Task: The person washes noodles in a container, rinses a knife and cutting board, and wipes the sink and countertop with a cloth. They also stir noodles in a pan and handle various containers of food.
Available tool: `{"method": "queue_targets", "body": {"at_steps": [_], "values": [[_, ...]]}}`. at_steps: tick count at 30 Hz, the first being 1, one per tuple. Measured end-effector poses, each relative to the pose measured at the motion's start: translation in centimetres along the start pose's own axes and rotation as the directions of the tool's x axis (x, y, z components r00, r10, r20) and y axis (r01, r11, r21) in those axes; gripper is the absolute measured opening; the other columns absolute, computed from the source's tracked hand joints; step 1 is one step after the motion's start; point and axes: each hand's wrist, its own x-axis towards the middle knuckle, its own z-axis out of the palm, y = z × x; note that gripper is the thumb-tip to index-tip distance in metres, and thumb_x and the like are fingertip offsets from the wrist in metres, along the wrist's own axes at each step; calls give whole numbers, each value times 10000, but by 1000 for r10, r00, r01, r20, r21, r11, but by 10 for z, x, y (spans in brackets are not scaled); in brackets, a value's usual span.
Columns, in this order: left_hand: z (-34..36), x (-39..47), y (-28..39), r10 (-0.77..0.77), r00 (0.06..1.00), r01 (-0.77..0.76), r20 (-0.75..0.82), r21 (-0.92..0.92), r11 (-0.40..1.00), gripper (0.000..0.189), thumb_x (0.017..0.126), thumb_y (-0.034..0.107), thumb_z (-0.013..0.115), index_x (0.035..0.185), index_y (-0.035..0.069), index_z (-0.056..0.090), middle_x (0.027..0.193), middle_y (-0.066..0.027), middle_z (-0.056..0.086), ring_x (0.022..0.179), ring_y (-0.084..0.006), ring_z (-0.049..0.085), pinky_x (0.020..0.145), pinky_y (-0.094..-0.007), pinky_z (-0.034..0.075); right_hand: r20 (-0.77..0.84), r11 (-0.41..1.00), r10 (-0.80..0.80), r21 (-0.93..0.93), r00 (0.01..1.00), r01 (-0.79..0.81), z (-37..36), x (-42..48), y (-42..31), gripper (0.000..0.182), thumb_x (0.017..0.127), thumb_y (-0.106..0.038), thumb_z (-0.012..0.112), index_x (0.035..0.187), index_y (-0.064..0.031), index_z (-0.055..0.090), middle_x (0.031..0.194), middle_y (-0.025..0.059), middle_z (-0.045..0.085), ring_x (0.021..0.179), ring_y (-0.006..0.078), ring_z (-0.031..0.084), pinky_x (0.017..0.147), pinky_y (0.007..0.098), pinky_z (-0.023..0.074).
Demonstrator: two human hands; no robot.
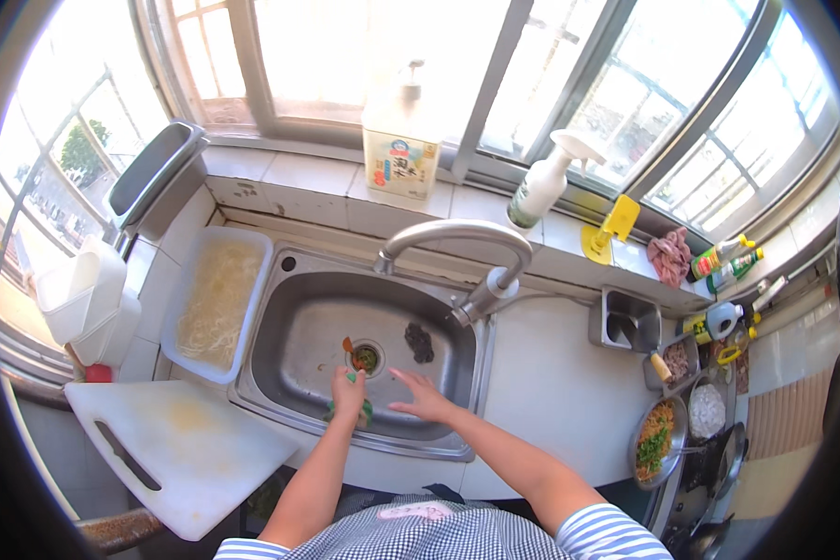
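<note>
My left hand (348,395) is closed around a green and white cloth or scouring pad (362,413) over the front of the stainless steel sink (287,371). To its right my right hand (423,397) hovers over the basin, fingers spread and holding nothing. Just beyond both hands lies the drain (365,358), with green scraps in it and an orange scrap (348,344) at its edge. A dark clump, perhaps steel wool (418,342), rests on the basin floor to the right. The curved faucet (455,227) arches over the back; no water stream shows.
Left of the sink stand a plastic tub of noodles in liquid (169,329) and a white cutting board (203,448). A pump bottle (400,162) and a spray bottle (537,189) stand on the ledge. Metal containers (626,318) and a food bowl (680,420) are at right.
</note>
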Motion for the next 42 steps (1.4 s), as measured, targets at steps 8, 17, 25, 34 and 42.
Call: {"method": "queue_targets", "body": {"at_steps": [8,17,25,34,42], "values": [[-19,-6,85,160,650,133,743,-319,938,270,876,205,473,1108,70,442,1079,-113,521,949,-258,536,867,-376,383,-257,682,362,728,896,-67,-76,-51,-37,683,708,-81,664,1271,-95,277,1191,147,425,1073,227,460,886,352,403],[-14,-30,1,218,707,-685,673,575,446,344,752,262,596,1036,80,531,1030,-154,546,956,-324,533,850,-448,380,-917,974,212,171,337,-148,-284,-22,76,541,735,-137,621,1231,-71,415,1177,136,416,1080,260,438,925,338,353],[-38,-55,-42,262,777,-616,573,603,508,380,723,269,625,1039,75,544,1066,-151,516,980,-318,509,884,-451,355,-608,926,318,33,727,-377,-320,28,115,334,736,-110,516,1062,-89,584,1046,110,555,926,231,550,823,328,424],[-25,-57,-34,350,774,-633,528,648,423,418,717,260,633,1075,72,527,1180,-184,434,1090,-335,415,955,-514,262,-802,826,559,560,208,-61,-200,-154,185,270,763,-103,521,1003,8,575,927,72,598,838,147,544,759,284,435],[-1,-58,3,376,757,-649,534,550,526,446,738,238,619,1135,92,478,1191,-153,435,1077,-334,430,930,-480,290,-158,282,543,960,824,-1,-132,-80,11,261,859,-145,534,1081,-7,538,965,27,580,841,102,541,750,250,446]]}}
